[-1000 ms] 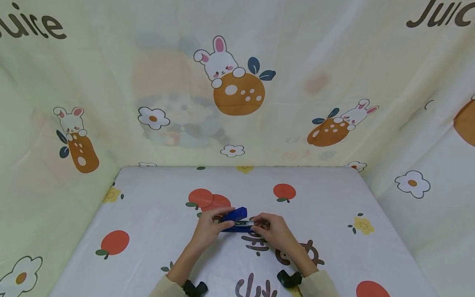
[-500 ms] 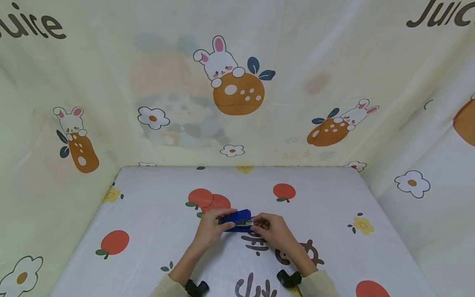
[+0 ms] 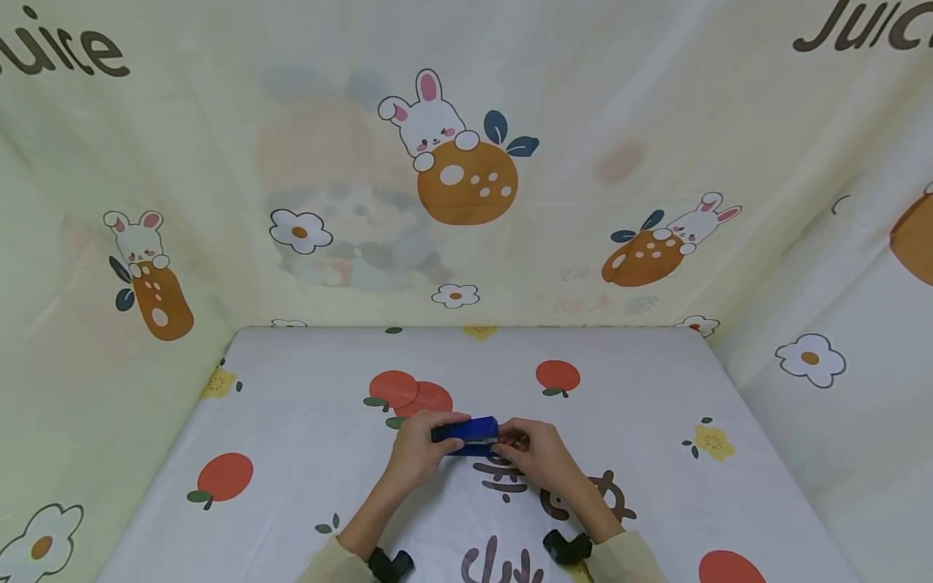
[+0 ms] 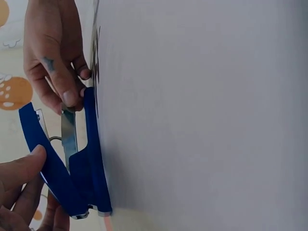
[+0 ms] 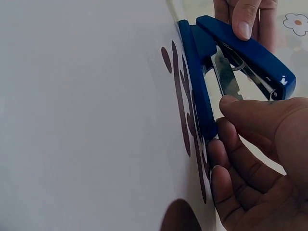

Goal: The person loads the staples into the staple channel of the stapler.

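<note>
A blue stapler (image 3: 477, 428) stands on the table, its top cover (image 5: 262, 54) swung up at an angle from the base (image 4: 98, 154). Between cover and base runs the metal staple magazine (image 4: 69, 132), with a thin curved wire reaching from it to the cover. My left hand (image 3: 421, 447) grips the cover near the hinge end, thumb on one side and fingers on the other. At the front end, my right hand (image 3: 541, 453) pinches the tip of the magazine between thumb and index finger. Its other fingers curl beside the base's front end, close to the tabletop.
The table is covered with a white cloth (image 3: 313, 453) printed with fruit, flowers and dark lettering. Patterned curtains (image 3: 568, 267) enclose it at the back and both sides. Black wrist cameras (image 3: 567, 548) sit on both wrists below the cream sleeves.
The stapler's cover has tipped down towards the magazine, its free end moving lower and to the right. My left hand has shifted slightly right with it; the right hand keeps its place.
</note>
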### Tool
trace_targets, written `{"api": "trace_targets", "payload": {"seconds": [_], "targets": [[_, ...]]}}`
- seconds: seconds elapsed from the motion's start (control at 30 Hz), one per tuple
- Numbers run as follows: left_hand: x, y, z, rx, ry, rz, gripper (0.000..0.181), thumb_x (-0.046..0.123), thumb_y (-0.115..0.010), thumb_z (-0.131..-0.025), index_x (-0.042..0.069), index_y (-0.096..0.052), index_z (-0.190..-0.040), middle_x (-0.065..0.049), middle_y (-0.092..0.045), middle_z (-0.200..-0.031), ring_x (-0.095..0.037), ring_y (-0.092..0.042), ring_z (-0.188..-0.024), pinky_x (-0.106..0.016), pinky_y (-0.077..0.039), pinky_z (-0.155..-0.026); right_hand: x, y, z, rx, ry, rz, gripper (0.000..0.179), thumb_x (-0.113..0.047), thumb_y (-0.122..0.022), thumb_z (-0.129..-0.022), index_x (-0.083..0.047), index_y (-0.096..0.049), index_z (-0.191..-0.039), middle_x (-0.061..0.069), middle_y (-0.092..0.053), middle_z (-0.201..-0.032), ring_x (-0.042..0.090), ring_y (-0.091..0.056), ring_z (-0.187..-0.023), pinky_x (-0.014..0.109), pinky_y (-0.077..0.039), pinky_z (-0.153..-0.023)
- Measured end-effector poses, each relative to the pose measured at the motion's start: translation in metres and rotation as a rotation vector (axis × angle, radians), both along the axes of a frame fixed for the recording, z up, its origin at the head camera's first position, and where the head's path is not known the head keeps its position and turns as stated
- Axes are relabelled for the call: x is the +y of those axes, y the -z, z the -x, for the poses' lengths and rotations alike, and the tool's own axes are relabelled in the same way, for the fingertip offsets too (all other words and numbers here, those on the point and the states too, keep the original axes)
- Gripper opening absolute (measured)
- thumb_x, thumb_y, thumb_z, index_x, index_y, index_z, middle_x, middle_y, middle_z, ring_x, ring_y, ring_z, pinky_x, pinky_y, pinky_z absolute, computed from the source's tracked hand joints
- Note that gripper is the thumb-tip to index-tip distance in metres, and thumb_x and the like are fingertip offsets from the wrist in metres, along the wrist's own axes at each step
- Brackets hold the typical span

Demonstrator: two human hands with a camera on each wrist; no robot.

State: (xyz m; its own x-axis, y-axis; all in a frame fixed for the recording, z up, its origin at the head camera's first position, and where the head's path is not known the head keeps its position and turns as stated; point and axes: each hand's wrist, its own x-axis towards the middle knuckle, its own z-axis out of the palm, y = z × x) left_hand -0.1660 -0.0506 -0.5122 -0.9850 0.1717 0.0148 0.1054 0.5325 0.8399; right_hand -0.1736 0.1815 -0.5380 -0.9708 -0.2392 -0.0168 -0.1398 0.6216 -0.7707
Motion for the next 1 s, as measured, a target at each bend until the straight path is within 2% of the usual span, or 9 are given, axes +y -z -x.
{"api": "trace_targets", "payload": {"seconds": [0.17, 0.47, 0.9, 1.0], "targets": [[0.0000, 0.0014, 0.0007, 0.002, -0.005, 0.038, 0.032, 0.011, -0.079, -0.095, 0.022, -0.080, -0.125, -0.008, -0.076, -0.126, -0.031, -0.063, -0.126, -0.057, -0.055, -0.108, -0.0011, -0.0009, 0.0002, -0.008, 0.006, 0.003, 0.018, -0.014, -0.081, -0.094, -0.019, -0.079, -0.110, -0.005, -0.075, -0.094, 0.012, -0.062, -0.084, 0.017, -0.054, -0.073], [0.0022, 0.0011, 0.0021, 0.030, 0.026, 0.095, 0.030, 0.012, -0.080, -0.094, 0.021, -0.081, -0.123, -0.007, -0.077, -0.123, -0.029, -0.064, -0.123, -0.054, -0.056, -0.104, -0.0013, -0.0002, 0.0006, -0.006, 0.001, -0.007, 0.018, -0.014, -0.081, -0.094, -0.020, -0.079, -0.110, -0.006, -0.075, -0.094, 0.011, -0.062, -0.084, 0.018, -0.053, -0.074], [0.0036, 0.0013, 0.0041, -0.004, 0.054, 0.061, 0.030, 0.009, -0.079, -0.094, 0.018, -0.082, -0.122, -0.007, -0.077, -0.122, -0.027, -0.060, -0.121, -0.051, -0.056, -0.104, -0.0004, 0.0010, 0.0000, 0.012, -0.016, 0.000, 0.016, -0.015, -0.082, -0.093, -0.018, -0.078, -0.108, -0.004, -0.075, -0.093, 0.011, -0.060, -0.083, 0.019, -0.052, -0.071], [0.0031, 0.0023, 0.0041, 0.006, 0.069, 0.041, 0.035, 0.007, -0.079, -0.094, 0.015, -0.078, -0.128, -0.006, -0.078, -0.124, -0.028, -0.060, -0.124, -0.053, -0.054, -0.107, -0.0007, 0.0016, -0.0002, 0.010, -0.014, 0.004, 0.017, -0.015, -0.082, -0.093, -0.018, -0.078, -0.110, -0.004, -0.076, -0.095, 0.010, -0.061, -0.083, 0.018, -0.053, -0.072]]}}
